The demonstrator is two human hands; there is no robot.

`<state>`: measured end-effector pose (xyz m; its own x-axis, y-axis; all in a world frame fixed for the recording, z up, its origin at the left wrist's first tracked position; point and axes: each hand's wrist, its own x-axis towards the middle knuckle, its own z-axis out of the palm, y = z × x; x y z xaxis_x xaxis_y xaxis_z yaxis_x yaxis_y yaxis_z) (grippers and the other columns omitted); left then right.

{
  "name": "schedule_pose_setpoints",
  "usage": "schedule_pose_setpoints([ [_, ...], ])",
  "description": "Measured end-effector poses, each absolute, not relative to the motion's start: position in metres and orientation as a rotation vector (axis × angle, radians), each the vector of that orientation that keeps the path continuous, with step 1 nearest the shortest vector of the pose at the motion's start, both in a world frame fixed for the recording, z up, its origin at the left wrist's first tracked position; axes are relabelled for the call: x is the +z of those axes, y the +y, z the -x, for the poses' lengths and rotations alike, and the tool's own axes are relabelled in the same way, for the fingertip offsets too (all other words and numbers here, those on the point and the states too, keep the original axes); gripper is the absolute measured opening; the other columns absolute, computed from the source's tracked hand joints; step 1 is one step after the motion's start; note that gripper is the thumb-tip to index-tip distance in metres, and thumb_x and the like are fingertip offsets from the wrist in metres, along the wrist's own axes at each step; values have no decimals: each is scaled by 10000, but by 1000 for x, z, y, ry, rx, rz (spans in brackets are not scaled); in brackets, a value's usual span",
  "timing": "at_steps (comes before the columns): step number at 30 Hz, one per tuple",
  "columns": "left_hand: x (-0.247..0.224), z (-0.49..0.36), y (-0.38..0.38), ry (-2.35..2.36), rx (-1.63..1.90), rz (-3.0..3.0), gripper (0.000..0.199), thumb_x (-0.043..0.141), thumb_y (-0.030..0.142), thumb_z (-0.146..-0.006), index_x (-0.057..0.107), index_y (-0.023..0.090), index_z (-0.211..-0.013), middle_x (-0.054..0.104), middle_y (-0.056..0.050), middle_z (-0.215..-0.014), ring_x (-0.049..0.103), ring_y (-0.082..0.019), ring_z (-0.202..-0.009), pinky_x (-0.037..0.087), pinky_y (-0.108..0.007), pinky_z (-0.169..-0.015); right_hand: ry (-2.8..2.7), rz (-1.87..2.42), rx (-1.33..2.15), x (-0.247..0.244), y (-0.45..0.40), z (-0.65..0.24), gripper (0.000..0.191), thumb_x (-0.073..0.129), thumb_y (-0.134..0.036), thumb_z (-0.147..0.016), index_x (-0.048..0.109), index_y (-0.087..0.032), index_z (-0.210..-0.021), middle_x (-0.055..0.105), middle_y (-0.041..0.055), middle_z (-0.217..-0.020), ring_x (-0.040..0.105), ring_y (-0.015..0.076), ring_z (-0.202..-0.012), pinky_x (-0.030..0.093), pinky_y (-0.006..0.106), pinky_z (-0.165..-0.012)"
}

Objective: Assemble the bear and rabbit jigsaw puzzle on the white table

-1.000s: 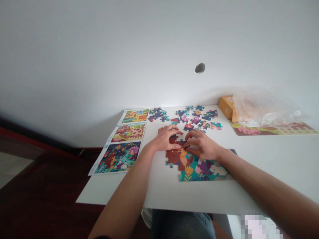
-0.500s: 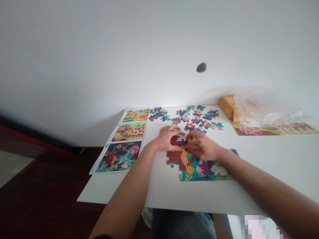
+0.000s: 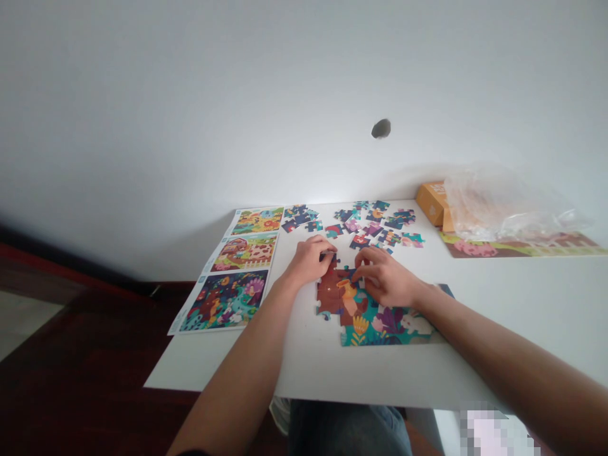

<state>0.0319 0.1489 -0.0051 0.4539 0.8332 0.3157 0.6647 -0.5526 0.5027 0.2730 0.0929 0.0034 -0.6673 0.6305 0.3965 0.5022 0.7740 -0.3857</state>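
A partly joined jigsaw puzzle (image 3: 351,310) lies flat on the white table, showing a brown bear, an orange fox and a white rabbit among plants. At its upper left edge, my left hand (image 3: 312,258) is closed, fingertips gripping a red-brown puzzle piece (image 3: 327,268). My right hand (image 3: 387,277) rests over the upper middle of the puzzle, its bent fingers closed on a dark blue piece beside the fox's head. The palm and wrist hide part of the puzzle's right side. Loose puzzle pieces (image 3: 373,228) lie scattered just beyond both hands.
To the left lies a reference sheet (image 3: 190,320) with three printed pictures. More loose pieces (image 3: 298,220) sit by its top corner. Against the wall stand an orange box (image 3: 431,206) and a clear plastic bag (image 3: 508,206), over a farm-picture strip (image 3: 522,249).
My left hand has drawn back left and up from the fox's head to the puzzle's upper left edge, uncovering the red-brown pieces. My right hand has barely shifted.
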Motion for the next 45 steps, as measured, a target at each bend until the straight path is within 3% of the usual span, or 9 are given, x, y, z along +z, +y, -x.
schedule_pose_setpoints([
  [9, -9, -48, 137, 1248, 666, -2549, 258, 597, 282, -879, 709, 271, -1111, 606, -61, -1208, 512, -265, -1179, 401, -456, -1055, -2580, 751, 384, 30, 57, -255, 194, 592, -247, -867, 712, -231, -1018, 625, 98, -1066, 546, 249, -1010, 389, 417, -888],
  [13, -10, -54, 133, 1259, 570, -2589, 349, 602, 366, -889, 662, 296, -1226, 525, -63, -1371, 408, -303, -1294, 352, -503, -1091, -2708, 558, 455, 35, 38, -247, 446, 686, -369, -784, 659, -219, -1203, 579, 130, -1259, 502, 306, -1162, 366, 472, -973],
  [15, -10, -54, 133, 1248, 566, -2600, 350, 598, 386, -896, 662, 293, -1228, 507, -62, -1401, 388, -307, -1314, 342, -504, -1101, -2723, 566, 459, 32, 36, -245, 463, 674, -367, -790, 650, -213, -1226, 564, 140, -1281, 500, 309, -1162, 378, 475, -965],
  [26, -11, -58, 132, 1119, 590, -2607, 284, 551, 343, -927, 708, 265, -1151, 550, -64, -1340, 430, -277, -1280, 353, -453, -1114, -2734, 617, 441, 26, 42, -244, 411, 633, -380, -835, 661, -204, -1206, 577, 142, -1237, 498, 299, -1154, 380, 468, -985],
  [45, -16, -55, 136, 1080, 694, -2559, 239, 597, 302, -901, 724, 261, -1099, 571, -60, -1283, 492, -261, -1216, 408, -450, -1101, -2793, 681, 468, 24, 43, -244, 426, 571, -455, -914, 631, -225, -1267, 518, 138, -1344, 436, 296, -1255, 339, 473, -1038],
])
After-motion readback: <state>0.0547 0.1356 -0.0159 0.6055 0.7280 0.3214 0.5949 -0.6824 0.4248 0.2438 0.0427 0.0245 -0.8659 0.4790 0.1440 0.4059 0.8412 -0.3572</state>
